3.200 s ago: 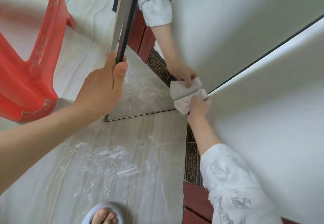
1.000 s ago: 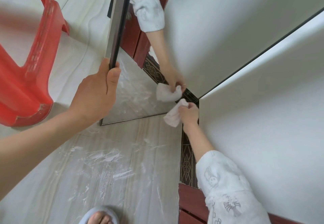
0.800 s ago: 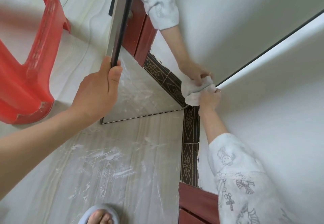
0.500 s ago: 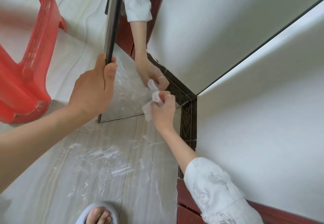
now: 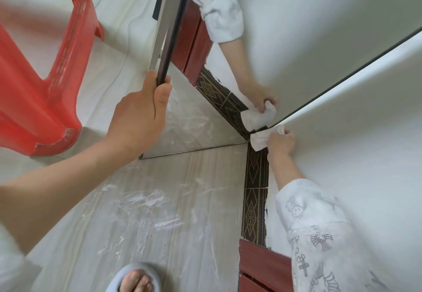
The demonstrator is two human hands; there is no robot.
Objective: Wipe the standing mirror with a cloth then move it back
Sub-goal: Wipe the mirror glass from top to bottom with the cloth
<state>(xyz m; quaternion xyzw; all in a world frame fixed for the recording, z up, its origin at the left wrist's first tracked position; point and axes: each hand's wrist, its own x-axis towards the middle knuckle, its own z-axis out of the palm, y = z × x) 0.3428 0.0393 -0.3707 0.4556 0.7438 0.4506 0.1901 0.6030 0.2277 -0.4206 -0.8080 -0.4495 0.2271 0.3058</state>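
The standing mirror (image 5: 296, 40) rests on the floor and leans toward the white wall, its glass reflecting the wall, a sleeve and a hand. My left hand (image 5: 139, 118) grips its dark left frame edge (image 5: 172, 31), thumb on the front. My right hand (image 5: 279, 143) holds a crumpled white cloth (image 5: 259, 139) against the glass at the mirror's lower right corner, next to the wall. The cloth's reflection shows just above it.
A red plastic stool (image 5: 45, 81) stands on the floor at the left, close behind the mirror's edge. The grey floor (image 5: 159, 211) bears white smears. A patterned dark skirting (image 5: 254, 191) and a red door frame (image 5: 262, 262) run along the wall. My slippered foot (image 5: 134, 279) is at the bottom.
My right hand swept the cloth from the middle of the mirror's lower edge to its lower right corner by the wall. My left hand kept its grip on the frame.
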